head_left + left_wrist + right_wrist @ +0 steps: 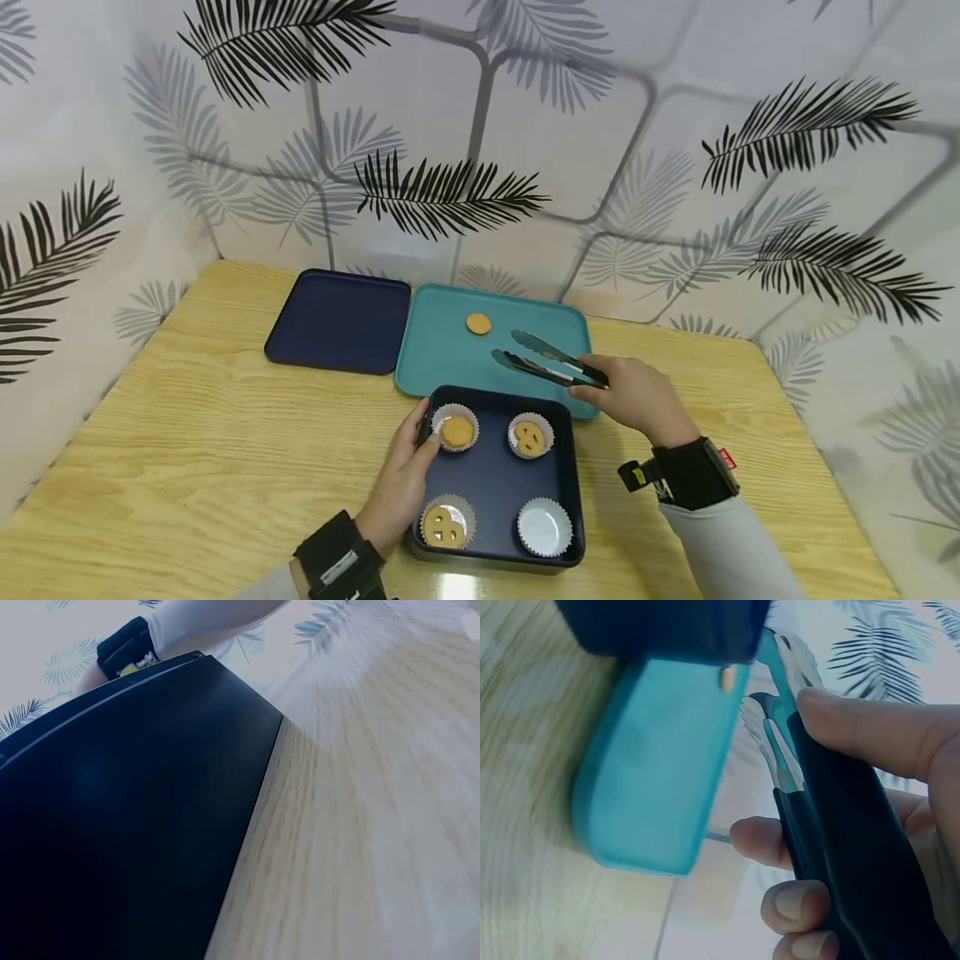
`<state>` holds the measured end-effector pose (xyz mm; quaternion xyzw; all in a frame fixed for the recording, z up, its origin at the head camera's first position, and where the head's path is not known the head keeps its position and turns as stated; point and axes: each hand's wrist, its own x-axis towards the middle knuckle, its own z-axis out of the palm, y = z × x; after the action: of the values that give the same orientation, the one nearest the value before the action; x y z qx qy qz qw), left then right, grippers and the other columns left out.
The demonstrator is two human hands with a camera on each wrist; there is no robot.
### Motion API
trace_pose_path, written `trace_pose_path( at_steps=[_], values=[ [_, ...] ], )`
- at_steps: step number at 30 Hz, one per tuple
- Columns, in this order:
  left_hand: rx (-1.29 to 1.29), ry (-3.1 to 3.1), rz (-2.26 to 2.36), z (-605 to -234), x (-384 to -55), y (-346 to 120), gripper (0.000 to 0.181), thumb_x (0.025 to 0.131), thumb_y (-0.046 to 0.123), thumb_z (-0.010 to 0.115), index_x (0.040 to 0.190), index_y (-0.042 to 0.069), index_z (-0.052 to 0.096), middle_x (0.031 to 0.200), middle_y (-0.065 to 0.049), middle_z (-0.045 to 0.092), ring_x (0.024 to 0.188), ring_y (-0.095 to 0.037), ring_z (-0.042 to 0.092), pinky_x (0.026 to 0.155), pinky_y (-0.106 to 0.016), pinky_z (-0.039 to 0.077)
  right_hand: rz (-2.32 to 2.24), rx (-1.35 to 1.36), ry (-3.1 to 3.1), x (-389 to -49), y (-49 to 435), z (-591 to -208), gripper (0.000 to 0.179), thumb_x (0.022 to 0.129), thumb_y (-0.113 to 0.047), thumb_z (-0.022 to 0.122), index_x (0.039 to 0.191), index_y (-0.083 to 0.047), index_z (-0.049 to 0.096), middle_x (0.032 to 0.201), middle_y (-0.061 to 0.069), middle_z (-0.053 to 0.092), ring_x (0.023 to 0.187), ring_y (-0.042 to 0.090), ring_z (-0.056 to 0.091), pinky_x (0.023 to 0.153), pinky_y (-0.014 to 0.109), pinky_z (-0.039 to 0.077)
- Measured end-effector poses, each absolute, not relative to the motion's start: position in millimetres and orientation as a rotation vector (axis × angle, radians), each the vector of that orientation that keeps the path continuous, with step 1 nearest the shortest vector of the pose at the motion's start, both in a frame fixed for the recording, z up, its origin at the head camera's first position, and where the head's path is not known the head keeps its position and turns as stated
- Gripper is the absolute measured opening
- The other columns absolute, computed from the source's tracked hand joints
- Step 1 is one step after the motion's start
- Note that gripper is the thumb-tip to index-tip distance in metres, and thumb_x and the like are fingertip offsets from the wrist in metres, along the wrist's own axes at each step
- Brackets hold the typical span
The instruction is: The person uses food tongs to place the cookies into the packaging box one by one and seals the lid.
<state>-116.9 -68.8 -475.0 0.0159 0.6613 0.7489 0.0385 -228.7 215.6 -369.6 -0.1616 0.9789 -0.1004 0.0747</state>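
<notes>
My left hand (397, 492) grips the left wall of a deep navy square pan (495, 483), thumb over the rim. Inside the pan stand several white paper baking cups. A plain round cookie (457, 431) lies in the far left cup, and cookies with cut-out holes lie in the far right (529, 437) and near left (442, 528) cups. The near right cup (545, 527) shows its white bottom. My right hand (637, 396) holds black-handled tongs (847, 817), their tips apart above a teal tray (442, 358). A round cookie (478, 323) lies on that tray, left of the tips.
A flat navy tray (337, 321) lies left of the teal one, edge against edge. Both trays lie on a wooden table (247, 467) near a leaf-patterned backdrop (420, 108). The pan's far side stands close to the teal tray's near edge.
</notes>
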Motion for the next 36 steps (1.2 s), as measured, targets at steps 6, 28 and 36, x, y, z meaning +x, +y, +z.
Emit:
trace_pose_path(
  at_steps=[6, 28, 36],
  values=[
    [0.041, 2.03, 2.285, -474.5, -117.0, -67.4, 0.055, 0.106, 0.016, 0.035, 0.156, 0.013, 0.013, 0.162, -0.009, 0.005, 0.148, -0.029, 0.0, 0.119, -0.053, 0.007, -0.257, -0.459, 2.927, -240.4, 209.2, -374.9, 0.058, 0.088, -0.044, 0.067, 0.136, -0.012, 0.057, 0.093, 0.006, 0.067, 0.068, 0.018, 0.054, 0.055, 0.032, 0.039],
    [0.022, 2.028, 2.295, -475.7, -116.6, -68.9, 0.054, 0.105, 0.013, 0.034, 0.155, 0.009, 0.013, 0.161, -0.012, 0.007, 0.148, -0.029, 0.003, 0.12, -0.051, 0.008, -0.24, -0.416, 2.829, -272.6, 163.7, -373.6, 0.045, 0.09, -0.036, 0.067, 0.124, -0.007, 0.063, 0.107, 0.012, 0.067, 0.089, 0.026, 0.062, 0.072, 0.042, 0.05],
    [0.032, 2.027, 2.296, -475.3, -116.8, -68.5, 0.054, 0.106, 0.013, 0.034, 0.155, 0.009, 0.013, 0.161, -0.012, 0.007, 0.148, -0.029, 0.003, 0.12, -0.051, 0.008, -0.208, -0.43, 2.819, -282.9, 148.4, -367.4, 0.025, 0.09, -0.034, 0.067, 0.083, -0.012, 0.058, 0.069, 0.0, 0.039, 0.065, 0.017, 0.044, 0.059, 0.034, 0.034]
  ],
)
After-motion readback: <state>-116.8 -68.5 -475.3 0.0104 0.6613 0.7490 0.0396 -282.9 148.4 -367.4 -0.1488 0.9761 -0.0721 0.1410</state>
